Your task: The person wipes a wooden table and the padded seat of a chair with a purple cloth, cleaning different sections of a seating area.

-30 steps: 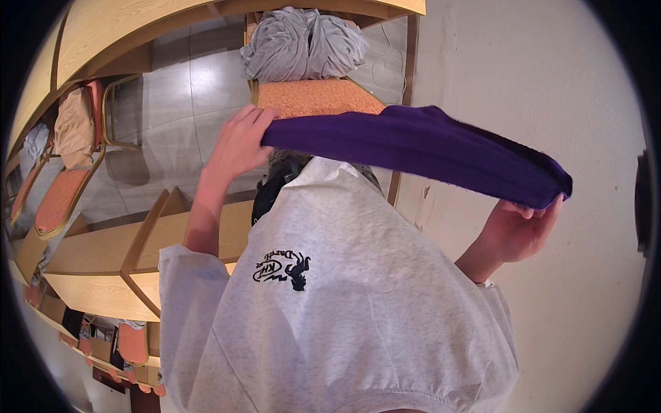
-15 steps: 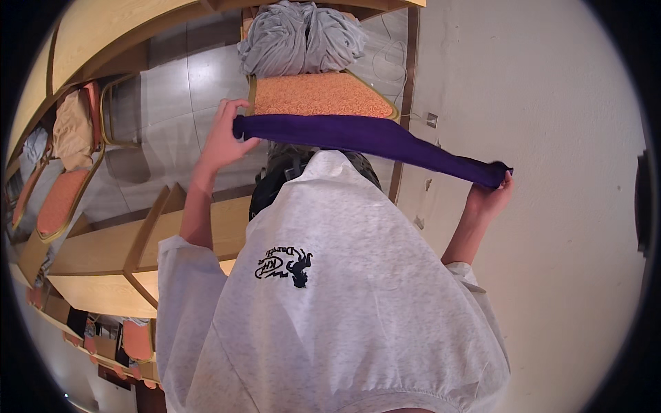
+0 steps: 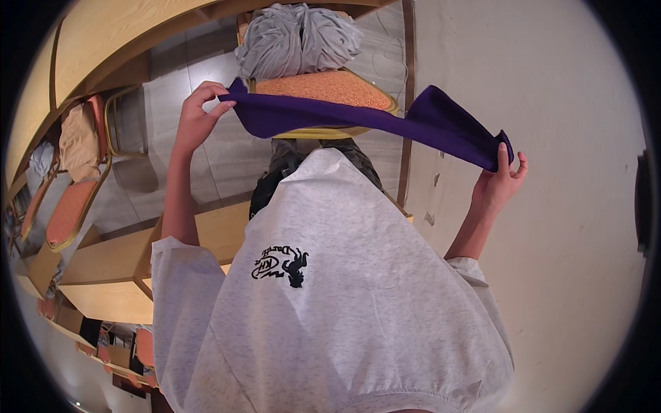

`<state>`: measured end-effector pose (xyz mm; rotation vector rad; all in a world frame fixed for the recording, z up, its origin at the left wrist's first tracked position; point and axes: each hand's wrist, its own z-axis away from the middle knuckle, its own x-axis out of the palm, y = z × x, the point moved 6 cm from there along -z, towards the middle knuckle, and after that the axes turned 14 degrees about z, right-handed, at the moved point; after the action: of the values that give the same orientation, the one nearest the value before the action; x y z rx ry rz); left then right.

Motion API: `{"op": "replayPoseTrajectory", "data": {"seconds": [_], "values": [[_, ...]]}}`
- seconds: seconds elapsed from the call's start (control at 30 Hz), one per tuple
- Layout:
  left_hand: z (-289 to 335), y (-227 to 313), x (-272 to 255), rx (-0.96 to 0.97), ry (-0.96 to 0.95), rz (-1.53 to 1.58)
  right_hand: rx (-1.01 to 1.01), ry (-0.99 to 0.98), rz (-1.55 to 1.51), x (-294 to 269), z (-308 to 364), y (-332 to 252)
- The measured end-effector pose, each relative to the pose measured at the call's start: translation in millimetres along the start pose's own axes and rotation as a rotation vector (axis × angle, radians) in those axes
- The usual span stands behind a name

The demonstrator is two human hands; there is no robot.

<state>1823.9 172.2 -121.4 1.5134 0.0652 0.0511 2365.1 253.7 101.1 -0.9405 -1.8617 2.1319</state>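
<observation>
A dark purple cloth [image 3: 330, 113] is stretched in the air in front of me, its long edge running from upper left down to the right. Its left end is pinched between the thumb and fingers of my left hand [image 3: 201, 113]. At the opposite end, my right hand [image 3: 502, 180] grips the corner with thumb and fingers, the other fingers partly hidden behind the fabric. Loose flaps stand out from the cloth near both ends. Behind it, an orange-seated chair [image 3: 323, 89] carries a heap of grey cloth [image 3: 297, 43].
A pale wall [image 3: 551, 227] rises close on my right. Wooden desks [image 3: 103, 303] stand to my left, and another wooden desktop [image 3: 117, 27] curves across the upper left. Further left are orange chairs [image 3: 71, 210], one with a tan garment [image 3: 80, 146] over it. Grey tiles [image 3: 180, 165] cover the floor.
The cloth has gone from a smooth, narrow band to a looser shape with flaps at both ends. My left hand has moved left and slightly up; my right hand has shifted slightly right.
</observation>
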Motion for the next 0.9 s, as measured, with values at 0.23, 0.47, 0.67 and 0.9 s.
{"op": "replayPoseTrajectory", "data": {"seconds": [0.23, 0.47, 0.67, 0.9], "values": [[-3, -13, 52, -0.164, 0.121, -0.116, 0.016, -0.050, -0.027, 9, 17, -13], [33, -1, 118, 0.136, -0.261, -0.182, 0.027, -0.006, -0.122, 15, 15, -14], [49, -10, 76, -0.202, 0.032, -0.101, 0.044, 0.034, -0.085, 2, 3, -5], [33, 47, 104, 0.078, 0.000, -0.393, 0.106, -0.182, -0.150, 11, 9, -6]]}}
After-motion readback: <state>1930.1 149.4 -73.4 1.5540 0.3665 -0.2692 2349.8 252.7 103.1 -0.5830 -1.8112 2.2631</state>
